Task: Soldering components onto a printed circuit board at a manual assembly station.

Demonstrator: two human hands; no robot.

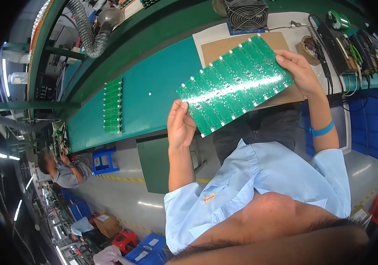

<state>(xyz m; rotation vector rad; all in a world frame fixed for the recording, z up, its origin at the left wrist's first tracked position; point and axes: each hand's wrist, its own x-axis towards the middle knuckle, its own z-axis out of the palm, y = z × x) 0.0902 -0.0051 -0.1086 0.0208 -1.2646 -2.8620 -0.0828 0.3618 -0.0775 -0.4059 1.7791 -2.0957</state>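
Observation:
Between my two hands a large green circuit board panel [237,84] is held up above the workbench, tilted so that light glares across its middle. White connectors line its two long edges. My left hand [181,124] pinches the panel's left end between thumb and fingers. At the opposite end, my right hand [301,73] grips the edge, thumb on the upper face and its other fingers partly hidden behind. A second green circuit board panel [113,106] lies on the green mat to the left, apart from both hands.
A brown board [211,52] lies beneath the held panel. Behind it stands a black fan [247,17]. To the right are a solder spool [338,20], a black soldering station [334,46] and cables. A flexible duct [92,39] hangs at left. Another person [65,170] works farther left.

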